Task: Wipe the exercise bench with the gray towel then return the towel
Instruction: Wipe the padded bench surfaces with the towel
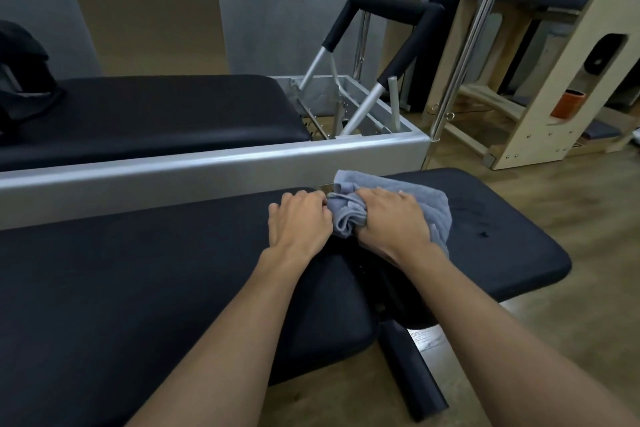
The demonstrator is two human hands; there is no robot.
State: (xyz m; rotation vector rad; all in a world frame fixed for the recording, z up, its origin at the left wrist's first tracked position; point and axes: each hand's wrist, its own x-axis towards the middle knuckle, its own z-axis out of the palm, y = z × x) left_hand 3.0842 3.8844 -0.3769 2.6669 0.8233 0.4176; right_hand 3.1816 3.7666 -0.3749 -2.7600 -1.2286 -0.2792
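Gray terry cloth: in the head view, the gray towel (440, 218) lay bunched on the far edge of the exercise bench (138, 288), on its shorter padded section just past the gap in the black surface.

The right hand (391, 218) was curled over the bunch, palm down, gripping it and pressing it onto the padding. The left hand (298, 222) sat just beside it with knuckles up and fingers bent toward the towel's crumpled end.

The towel looked soft, light and limp. It would probably slide easily over the smooth upholstery and fall open if held loosely. A full fistful at the gathered middle seemed the best hold.

The left fingertips were hidden behind the knuckles, so whether they pinched the cloth or only touched it could not be told. The bench's near and left ends ran out of frame. The place where the towel belonged did not show.
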